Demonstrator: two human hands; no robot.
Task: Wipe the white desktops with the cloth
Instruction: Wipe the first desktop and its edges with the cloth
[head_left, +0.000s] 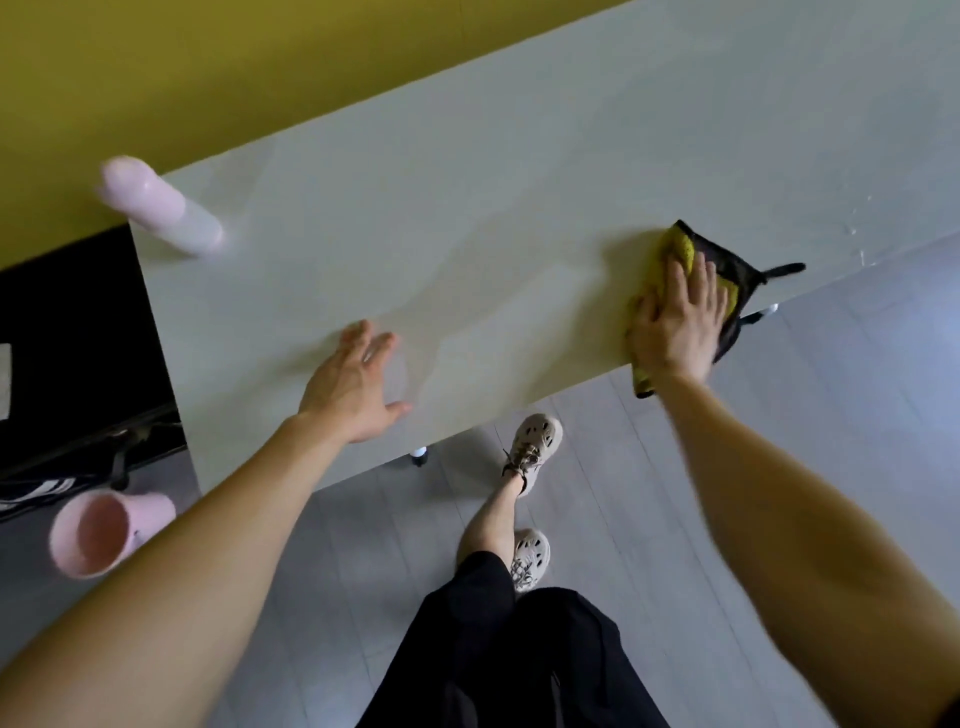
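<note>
Right hand (678, 327) presses flat, fingers straight, on yellow-black cloth (698, 280) at near right edge of white desktop (467, 218); left hand (353, 387) braces open; keep even pressure, overlap strokes.

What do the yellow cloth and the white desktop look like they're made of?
Yellow-and-black cloth: soft, probably microfibre; it folds and looks nubby. White desktop: hard, smooth, likely laminate; faint sheen and smear marks.
</note>
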